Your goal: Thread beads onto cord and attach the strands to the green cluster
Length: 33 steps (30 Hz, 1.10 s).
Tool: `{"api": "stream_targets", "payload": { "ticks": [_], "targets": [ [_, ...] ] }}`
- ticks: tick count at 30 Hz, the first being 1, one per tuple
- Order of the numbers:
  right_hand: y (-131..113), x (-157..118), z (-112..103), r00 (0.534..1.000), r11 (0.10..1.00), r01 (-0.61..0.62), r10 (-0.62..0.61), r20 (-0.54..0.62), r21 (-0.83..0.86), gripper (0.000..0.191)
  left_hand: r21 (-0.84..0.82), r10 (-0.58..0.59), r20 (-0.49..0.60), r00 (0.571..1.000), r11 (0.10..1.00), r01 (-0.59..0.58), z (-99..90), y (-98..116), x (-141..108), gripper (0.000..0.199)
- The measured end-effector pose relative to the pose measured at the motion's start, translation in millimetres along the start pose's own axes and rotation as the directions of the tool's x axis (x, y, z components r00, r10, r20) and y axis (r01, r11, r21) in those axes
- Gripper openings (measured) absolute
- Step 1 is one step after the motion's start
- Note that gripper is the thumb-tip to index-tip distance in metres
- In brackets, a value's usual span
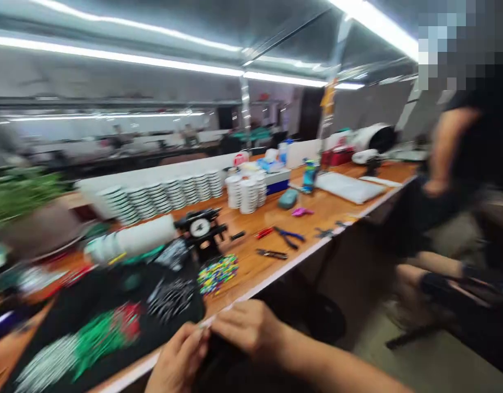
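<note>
My left hand and my right hand meet at the front edge of the wooden table. Both have their fingers pressed together, and something small and pale shows between the fingertips, too blurred to make out. Beyond them lies a black mat with green pieces, red pieces, whitish pieces and a pile of dark pieces. A heap of multicoloured small pieces is just past my right hand.
A black device stands behind the mat. Stacks of white spools line the back. Pliers and other tools lie to the right. One person stands at the right; another person's legs show below.
</note>
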State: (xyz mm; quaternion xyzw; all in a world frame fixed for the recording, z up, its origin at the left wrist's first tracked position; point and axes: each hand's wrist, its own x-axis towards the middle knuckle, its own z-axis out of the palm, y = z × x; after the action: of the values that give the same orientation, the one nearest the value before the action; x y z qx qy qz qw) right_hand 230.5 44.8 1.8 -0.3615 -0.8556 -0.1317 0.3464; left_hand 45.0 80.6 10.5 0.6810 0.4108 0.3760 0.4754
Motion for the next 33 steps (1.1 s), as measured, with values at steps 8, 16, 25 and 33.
{"api": "stream_targets", "payload": {
  "ticks": [8,16,25,33],
  "targets": [
    [-10.3,5.4,6.3,0.973,0.988,0.141,-0.128,-0.194,0.057,0.032,0.128,0.002,-0.133,0.991,0.992,0.015,-14.1,5.7,-23.8,0.02],
    [-8.5,33.0,27.1,0.987,0.968,0.028,0.013,-0.161,0.25,0.026,0.529,0.431,-0.063,0.9,0.779,-0.336,-21.0,2.3,-26.8,0.015],
    [9.7,69.8,27.1,0.827,0.613,-0.563,0.423,0.372,0.555,0.015,0.674,0.581,0.376,0.722,0.363,-0.643,-49.9,-21.9,-9.5,0.029],
    [10.4,73.6,30.5,0.826,0.637,-0.55,0.512,0.236,0.541,0.01,0.497,0.507,0.035,0.861,0.739,-0.455,-33.9,-3.3,-2.0,0.015]
  ]
}}
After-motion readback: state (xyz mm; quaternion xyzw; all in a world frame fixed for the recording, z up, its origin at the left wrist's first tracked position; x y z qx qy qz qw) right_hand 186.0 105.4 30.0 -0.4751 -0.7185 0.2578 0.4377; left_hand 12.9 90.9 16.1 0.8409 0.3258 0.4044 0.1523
